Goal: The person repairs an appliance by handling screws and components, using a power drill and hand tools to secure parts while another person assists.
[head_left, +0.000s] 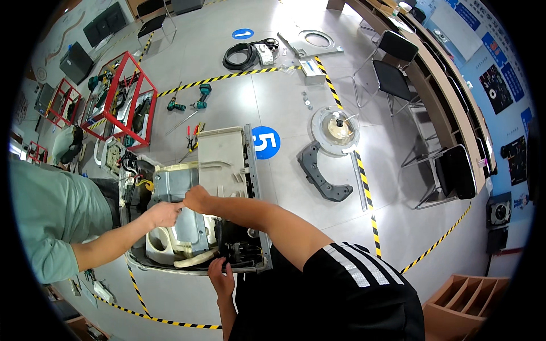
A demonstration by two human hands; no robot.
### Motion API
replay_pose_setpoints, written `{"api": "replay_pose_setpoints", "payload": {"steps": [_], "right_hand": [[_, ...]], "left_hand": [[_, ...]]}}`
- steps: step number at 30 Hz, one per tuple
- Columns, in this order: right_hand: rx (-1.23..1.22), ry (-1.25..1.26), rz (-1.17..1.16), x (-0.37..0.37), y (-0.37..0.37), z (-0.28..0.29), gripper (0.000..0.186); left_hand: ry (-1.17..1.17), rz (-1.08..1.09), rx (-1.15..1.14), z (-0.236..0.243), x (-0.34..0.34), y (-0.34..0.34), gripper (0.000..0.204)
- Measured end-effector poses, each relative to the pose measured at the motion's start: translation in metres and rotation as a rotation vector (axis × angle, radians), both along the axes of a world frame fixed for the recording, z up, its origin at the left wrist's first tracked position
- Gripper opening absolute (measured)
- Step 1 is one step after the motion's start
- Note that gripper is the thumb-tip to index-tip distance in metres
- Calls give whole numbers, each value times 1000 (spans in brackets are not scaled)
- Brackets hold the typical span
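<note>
Right hand: closed on the drum top — frame centre.
Left hand: fingers curled, pressed on the casing rim — lower centre.

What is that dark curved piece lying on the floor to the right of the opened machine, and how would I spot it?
Start at the opened washing machine lying on the grey floor, then look right past the round blue floor marker. There lies the dark grey curved bracket, just below a round white disc. Unlike the disc, it is crescent-shaped and dark.
</note>
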State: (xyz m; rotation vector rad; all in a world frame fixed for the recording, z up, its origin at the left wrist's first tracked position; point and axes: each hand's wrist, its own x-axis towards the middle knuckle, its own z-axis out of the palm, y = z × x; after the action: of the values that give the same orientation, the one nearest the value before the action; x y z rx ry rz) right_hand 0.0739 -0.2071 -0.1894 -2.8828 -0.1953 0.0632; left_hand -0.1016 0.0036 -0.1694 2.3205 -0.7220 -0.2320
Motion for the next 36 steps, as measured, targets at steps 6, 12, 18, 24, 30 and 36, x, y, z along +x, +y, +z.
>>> {"api": "replay_pose_setpoints", "payload": {"steps": [6, 12, 18, 24, 30, 36], "right_hand": [[12, 1, -7, -2, 2, 3, 12], [10, 62, 20, 2, 1, 5, 13], [62, 93, -15, 4, -1, 9, 13], [79, 148, -17, 9, -4, 7, 15], [65, 136, -44, 8, -6, 5, 14], [-8, 63, -54, 5, 4, 5, 11]], "left_hand": [[15, -21, 29, 1, 3, -3, 21], [8, -23, 20, -1, 3, -2, 19], [4, -40, 29, 4, 4, -5, 17], [20, -33, 32, -3, 5, -2, 16], [51, -22, 20, -3, 5, -3, 16], [55, 9, 58, -10, 3, 1, 17]]}}
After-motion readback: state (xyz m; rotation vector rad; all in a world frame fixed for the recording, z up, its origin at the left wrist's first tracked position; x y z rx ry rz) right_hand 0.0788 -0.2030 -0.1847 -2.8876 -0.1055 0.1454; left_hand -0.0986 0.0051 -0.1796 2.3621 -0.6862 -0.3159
